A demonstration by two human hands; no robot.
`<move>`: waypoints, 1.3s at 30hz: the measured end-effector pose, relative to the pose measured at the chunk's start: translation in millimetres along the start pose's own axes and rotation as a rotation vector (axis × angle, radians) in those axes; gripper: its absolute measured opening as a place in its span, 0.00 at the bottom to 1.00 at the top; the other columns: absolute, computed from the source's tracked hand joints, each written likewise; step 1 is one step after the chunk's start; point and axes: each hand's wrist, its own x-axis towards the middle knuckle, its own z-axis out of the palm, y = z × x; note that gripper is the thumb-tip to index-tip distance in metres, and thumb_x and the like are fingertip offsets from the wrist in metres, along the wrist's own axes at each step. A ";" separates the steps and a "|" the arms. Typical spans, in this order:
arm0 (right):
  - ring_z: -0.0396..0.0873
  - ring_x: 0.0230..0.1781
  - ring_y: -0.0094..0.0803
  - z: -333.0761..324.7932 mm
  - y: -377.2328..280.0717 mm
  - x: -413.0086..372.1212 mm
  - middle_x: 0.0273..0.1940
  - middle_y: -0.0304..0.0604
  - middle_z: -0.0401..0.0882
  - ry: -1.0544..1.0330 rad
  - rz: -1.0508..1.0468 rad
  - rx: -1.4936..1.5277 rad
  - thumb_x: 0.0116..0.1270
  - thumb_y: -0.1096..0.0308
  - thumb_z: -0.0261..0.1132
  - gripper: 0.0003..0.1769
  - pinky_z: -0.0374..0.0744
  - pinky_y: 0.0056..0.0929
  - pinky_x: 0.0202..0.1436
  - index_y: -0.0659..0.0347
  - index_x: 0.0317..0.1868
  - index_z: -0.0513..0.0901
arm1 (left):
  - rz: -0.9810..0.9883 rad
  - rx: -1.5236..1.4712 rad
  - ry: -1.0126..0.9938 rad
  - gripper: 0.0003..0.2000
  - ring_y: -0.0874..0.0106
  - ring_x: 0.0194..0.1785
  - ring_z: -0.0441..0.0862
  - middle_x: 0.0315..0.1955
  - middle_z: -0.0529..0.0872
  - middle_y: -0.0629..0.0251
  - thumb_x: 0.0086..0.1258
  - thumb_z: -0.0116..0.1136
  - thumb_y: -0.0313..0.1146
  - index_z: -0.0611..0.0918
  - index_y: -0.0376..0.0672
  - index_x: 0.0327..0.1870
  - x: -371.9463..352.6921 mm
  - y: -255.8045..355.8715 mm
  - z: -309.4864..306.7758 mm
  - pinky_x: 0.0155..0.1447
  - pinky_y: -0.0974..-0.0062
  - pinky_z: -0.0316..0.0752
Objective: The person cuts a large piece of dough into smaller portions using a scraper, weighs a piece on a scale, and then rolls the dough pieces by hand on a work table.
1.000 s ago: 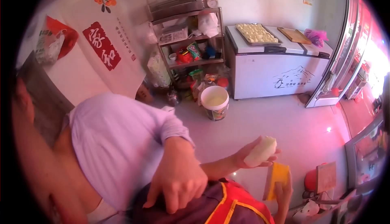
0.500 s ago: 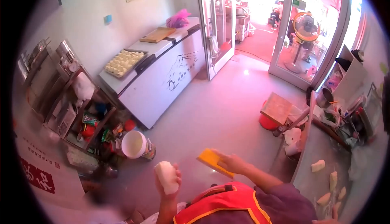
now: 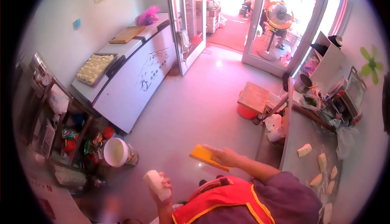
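the left hand (image 3: 164, 191) grips a white block (image 3: 156, 183); the right hand (image 3: 226, 156) grips a yellow slab (image 3: 201, 155). beyond them open floor (image 3: 183, 106) runs between bucket (image 3: 115, 152) and worktop edge (image 3: 287, 143), then to the doorway.

Left hand (image 3: 161, 189) curled, right hand (image 3: 222, 156) outstretched (bare)

Open floor (image 3: 185, 106) between freezer (image 3: 136, 80) and wooden board (image 3: 254, 97), white bucket (image 3: 118, 152) nearer

Pale oblong dough-like piece (image 3: 155, 183) — tilted in left fingers (image 3: 167, 180); flat yellow tool (image 3: 200, 154) — slanting in right fingers (image 3: 215, 152).
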 end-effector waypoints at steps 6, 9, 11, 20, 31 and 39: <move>0.79 0.30 0.55 -6.1 -7.1 1.6 0.36 0.60 0.80 0.006 0.013 -0.002 0.67 0.65 0.53 0.38 0.75 0.47 0.36 0.37 0.75 0.49 | -0.025 0.064 -0.082 0.24 0.61 0.48 0.70 0.55 0.69 0.59 0.72 0.49 0.41 0.65 0.52 0.68 13.8 8.1 0.9 0.52 0.63 0.71; 0.79 0.29 0.55 -3.1 -5.9 8.7 0.35 0.60 0.80 0.030 -0.009 0.002 0.66 0.65 0.53 0.38 0.75 0.47 0.36 0.37 0.75 0.49 | -0.085 0.020 -0.080 0.26 0.61 0.49 0.70 0.55 0.70 0.58 0.72 0.49 0.40 0.61 0.55 0.71 19.5 15.6 8.9 0.52 0.63 0.71; 0.79 0.29 0.55 1.8 -10.5 17.3 0.35 0.60 0.80 0.010 0.014 -0.001 0.66 0.65 0.54 0.38 0.75 0.47 0.35 0.37 0.75 0.49 | -0.064 0.024 -0.102 0.24 0.60 0.49 0.71 0.56 0.70 0.57 0.73 0.48 0.41 0.63 0.57 0.70 18.3 26.0 6.6 0.53 0.62 0.71; 0.80 0.32 0.56 12.5 -46.1 58.5 0.36 0.60 0.81 -0.046 -0.019 -0.069 0.65 0.60 0.58 0.40 0.76 0.47 0.36 0.39 0.75 0.49 | 0.030 0.131 -0.015 0.23 0.61 0.53 0.74 0.57 0.73 0.63 0.70 0.51 0.53 0.71 0.59 0.64 15.9 69.2 34.0 0.56 0.60 0.72; 0.80 0.42 0.56 8.3 -79.1 157.5 0.48 0.59 0.79 -0.170 -0.032 -0.044 0.69 0.58 0.53 0.35 0.76 0.46 0.45 0.39 0.74 0.52 | 0.183 0.187 -0.009 0.21 0.60 0.49 0.75 0.55 0.72 0.62 0.74 0.47 0.48 0.67 0.57 0.65 52.1 144.7 25.3 0.51 0.58 0.74; 0.80 0.36 0.52 3.6 -106.8 293.9 0.41 0.57 0.80 -0.282 0.017 -0.121 0.70 0.59 0.51 0.33 0.76 0.45 0.41 0.36 0.74 0.52 | 0.200 0.235 -0.007 0.23 0.61 0.48 0.75 0.56 0.73 0.62 0.75 0.42 0.49 0.61 0.67 0.71 110.4 228.1 73.1 0.50 0.59 0.74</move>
